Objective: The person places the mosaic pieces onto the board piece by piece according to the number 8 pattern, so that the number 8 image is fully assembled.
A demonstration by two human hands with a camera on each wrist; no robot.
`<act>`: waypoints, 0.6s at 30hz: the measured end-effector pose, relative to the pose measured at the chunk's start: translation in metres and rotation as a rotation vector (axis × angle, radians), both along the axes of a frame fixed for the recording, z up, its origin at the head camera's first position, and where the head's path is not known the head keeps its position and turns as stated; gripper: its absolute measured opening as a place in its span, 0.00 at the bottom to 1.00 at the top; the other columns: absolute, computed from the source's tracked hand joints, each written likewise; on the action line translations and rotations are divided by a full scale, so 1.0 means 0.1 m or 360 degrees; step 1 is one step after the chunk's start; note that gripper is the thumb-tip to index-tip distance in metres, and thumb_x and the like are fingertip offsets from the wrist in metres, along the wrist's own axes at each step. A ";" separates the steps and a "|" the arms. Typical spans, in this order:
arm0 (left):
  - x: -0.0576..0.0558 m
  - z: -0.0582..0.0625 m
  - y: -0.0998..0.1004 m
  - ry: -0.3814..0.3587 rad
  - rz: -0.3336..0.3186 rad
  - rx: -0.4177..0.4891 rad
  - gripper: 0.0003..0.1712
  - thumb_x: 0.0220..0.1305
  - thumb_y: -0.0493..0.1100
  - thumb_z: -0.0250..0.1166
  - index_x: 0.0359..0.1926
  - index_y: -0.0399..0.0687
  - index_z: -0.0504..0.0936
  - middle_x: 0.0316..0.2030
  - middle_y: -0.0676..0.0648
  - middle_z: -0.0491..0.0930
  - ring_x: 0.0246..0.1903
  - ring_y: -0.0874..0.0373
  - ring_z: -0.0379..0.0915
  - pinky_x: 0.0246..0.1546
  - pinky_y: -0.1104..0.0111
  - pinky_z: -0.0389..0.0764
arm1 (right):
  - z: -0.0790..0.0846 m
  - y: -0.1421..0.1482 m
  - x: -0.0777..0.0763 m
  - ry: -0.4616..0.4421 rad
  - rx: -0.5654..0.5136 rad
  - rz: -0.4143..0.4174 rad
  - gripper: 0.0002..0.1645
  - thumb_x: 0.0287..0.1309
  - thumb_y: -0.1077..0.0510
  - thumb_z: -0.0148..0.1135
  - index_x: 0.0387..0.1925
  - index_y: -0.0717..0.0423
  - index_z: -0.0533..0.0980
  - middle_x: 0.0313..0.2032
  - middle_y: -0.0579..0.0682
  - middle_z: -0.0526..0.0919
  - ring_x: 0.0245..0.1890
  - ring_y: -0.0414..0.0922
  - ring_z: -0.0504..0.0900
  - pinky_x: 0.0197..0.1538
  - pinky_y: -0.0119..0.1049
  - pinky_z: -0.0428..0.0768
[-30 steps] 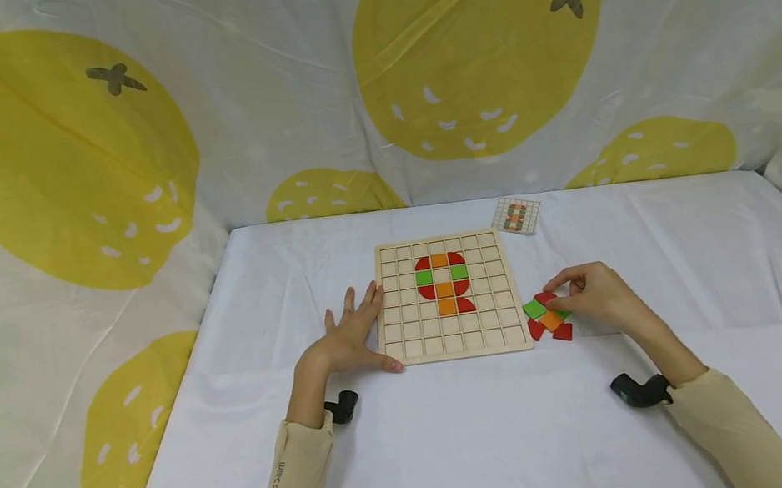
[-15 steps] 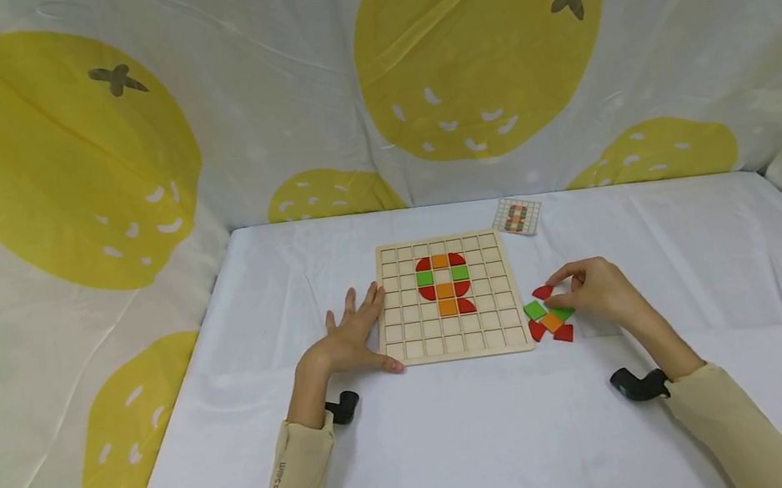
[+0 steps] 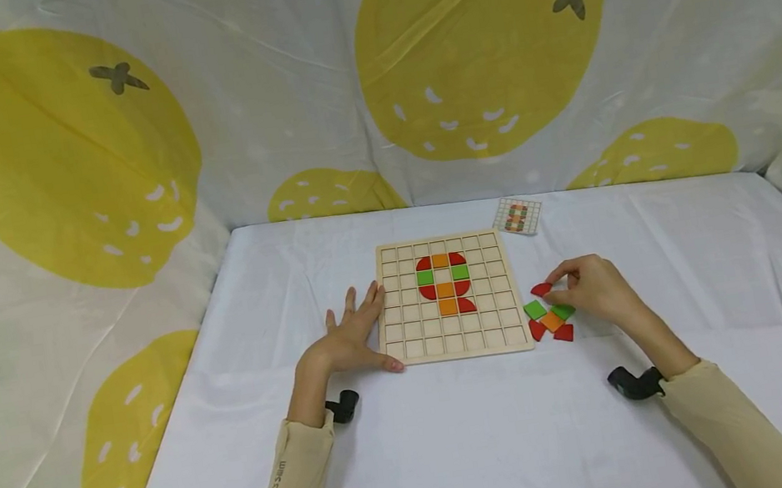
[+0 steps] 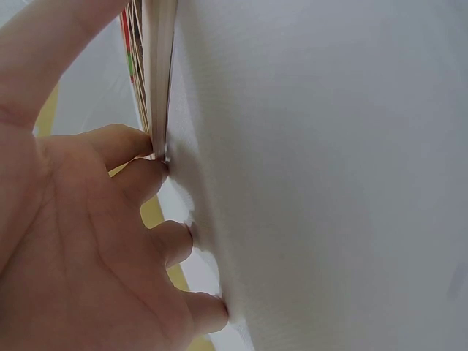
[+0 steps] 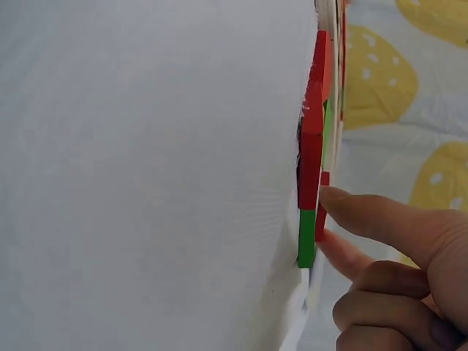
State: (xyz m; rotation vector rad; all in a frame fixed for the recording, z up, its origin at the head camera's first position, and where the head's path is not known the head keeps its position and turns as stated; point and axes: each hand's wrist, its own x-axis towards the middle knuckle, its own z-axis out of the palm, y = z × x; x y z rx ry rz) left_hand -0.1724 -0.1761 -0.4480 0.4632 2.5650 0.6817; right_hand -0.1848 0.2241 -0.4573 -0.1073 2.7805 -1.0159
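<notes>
A wooden grid board (image 3: 418,350) lies on the white cloth. Set in its cells are red rounded tiles, orange squares and two green squares. My left hand (image 3: 345,343) is spread at the board's left side, fingertips against its edge and thumb at its near-left corner. To the right of the board my right hand (image 3: 598,289) pinches a red rounded tile (image 3: 541,289) between thumb and index finger; the other fingers are curled in. Just below it lie a green square tile (image 3: 535,310), an orange tile (image 3: 552,322), a partly covered green tile (image 3: 564,312) and red tiles (image 3: 564,333).
A small pattern card (image 3: 517,216) with a similar coloured design lies beyond the board's far-right corner. Behind the table hangs a lemon-print cloth (image 3: 306,79). Black wrist cameras (image 3: 635,383) sit at both cuffs.
My right hand has shifted slightly away from me, and the red tile has moved apart from the loose pile. The left hand and the board stay where they were.
</notes>
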 end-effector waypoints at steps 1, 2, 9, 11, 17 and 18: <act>0.00 0.00 0.00 0.0000 0.0000 0.0000 0.78 0.47 0.59 0.83 0.84 0.44 0.38 0.84 0.43 0.31 0.81 0.34 0.17 0.74 0.27 0.27 | 0.01 -0.03 0.00 0.0011 -0.0011 0.0007 0.20 0.57 0.55 0.76 0.47 0.65 0.86 0.18 0.47 0.67 0.21 0.44 0.66 0.23 0.31 0.58; 0.00 0.00 0.00 -0.0001 0.0000 0.0001 0.78 0.47 0.59 0.83 0.84 0.44 0.38 0.84 0.43 0.32 0.81 0.34 0.17 0.74 0.27 0.27 | 0.02 -0.06 0.00 0.0016 -0.0031 0.0013 0.20 0.58 0.55 0.76 0.47 0.64 0.86 0.18 0.46 0.66 0.20 0.44 0.65 0.23 0.30 0.58; 0.00 0.00 0.00 0.0001 0.0001 -0.0010 0.78 0.47 0.59 0.83 0.84 0.44 0.38 0.84 0.43 0.32 0.82 0.34 0.17 0.74 0.27 0.27 | 0.03 -0.45 -0.03 -0.0020 -0.0223 0.0108 0.19 0.59 0.53 0.76 0.47 0.60 0.86 0.17 0.45 0.62 0.16 0.42 0.59 0.20 0.29 0.56; 0.00 0.00 0.00 -0.0001 0.0001 -0.0016 0.78 0.47 0.59 0.83 0.84 0.45 0.38 0.84 0.43 0.31 0.82 0.35 0.17 0.74 0.27 0.27 | 0.03 -0.59 -0.05 -0.0016 -0.0263 0.0150 0.18 0.58 0.53 0.77 0.46 0.59 0.87 0.17 0.44 0.62 0.17 0.41 0.58 0.21 0.29 0.56; 0.01 0.01 0.01 0.0000 -0.0004 -0.0036 0.78 0.48 0.59 0.83 0.84 0.45 0.38 0.84 0.45 0.31 0.82 0.35 0.17 0.74 0.27 0.28 | 0.03 -1.01 -0.09 -0.0020 -0.0321 0.0256 0.15 0.57 0.55 0.77 0.44 0.58 0.87 0.18 0.44 0.63 0.18 0.40 0.60 0.24 0.30 0.59; 0.01 0.01 0.01 0.0002 -0.0004 -0.0037 0.78 0.48 0.59 0.83 0.84 0.45 0.38 0.84 0.45 0.31 0.82 0.36 0.17 0.74 0.27 0.28 | 0.03 -1.07 -0.09 -0.0023 -0.0323 0.0271 0.15 0.57 0.56 0.77 0.44 0.58 0.87 0.18 0.44 0.64 0.18 0.40 0.61 0.25 0.30 0.59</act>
